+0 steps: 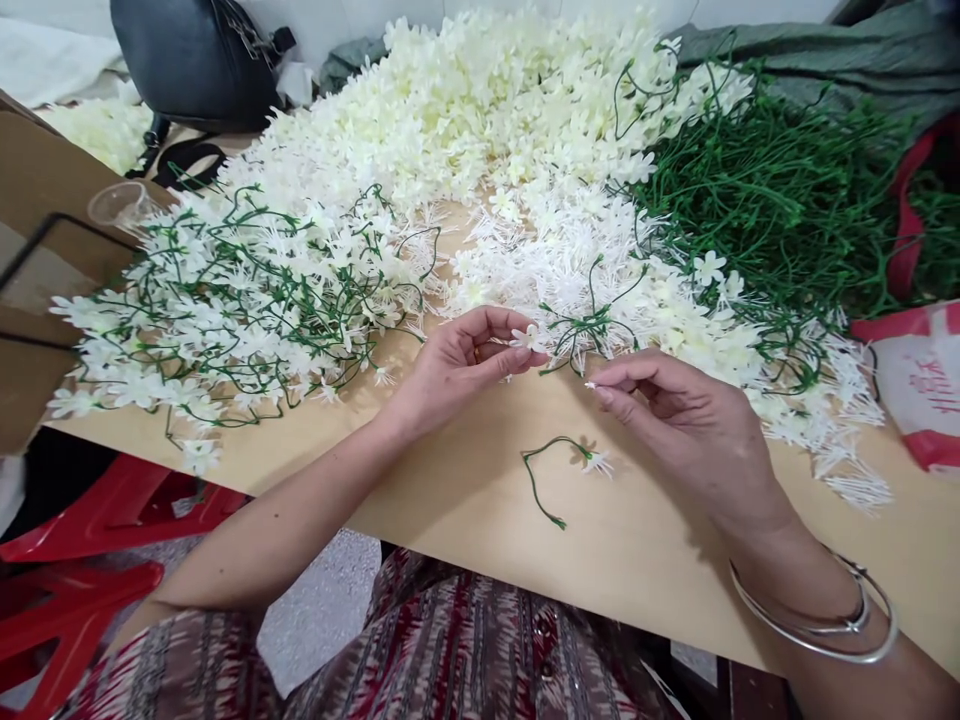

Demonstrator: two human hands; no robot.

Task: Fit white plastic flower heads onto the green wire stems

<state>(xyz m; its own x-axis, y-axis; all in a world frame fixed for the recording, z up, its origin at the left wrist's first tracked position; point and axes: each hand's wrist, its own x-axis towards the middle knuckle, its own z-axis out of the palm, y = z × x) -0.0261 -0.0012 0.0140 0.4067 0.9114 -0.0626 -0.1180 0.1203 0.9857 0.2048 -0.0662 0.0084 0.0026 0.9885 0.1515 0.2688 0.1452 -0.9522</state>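
Observation:
My left hand [476, 365] pinches a small white flower [529, 338] between thumb and fingertips. To its right, my right hand [675, 415] is closed at the fingertips on a tiny white piece [591, 386]. Just beyond both hands, a small bunch of green stems [589, 325] lies on white stamens. A single green stem [531, 475] with a white flower end [598, 462] rests on the table [480, 450] nearer my body.
Stemmed white flowers [247, 290] are heaped at left, loose petals [480, 100] at the back, green stems [780, 190] at right. A cardboard box [45, 200], black bag [195, 60], red-and-white packet [919, 385] and red stools [90, 570] stand around the edges.

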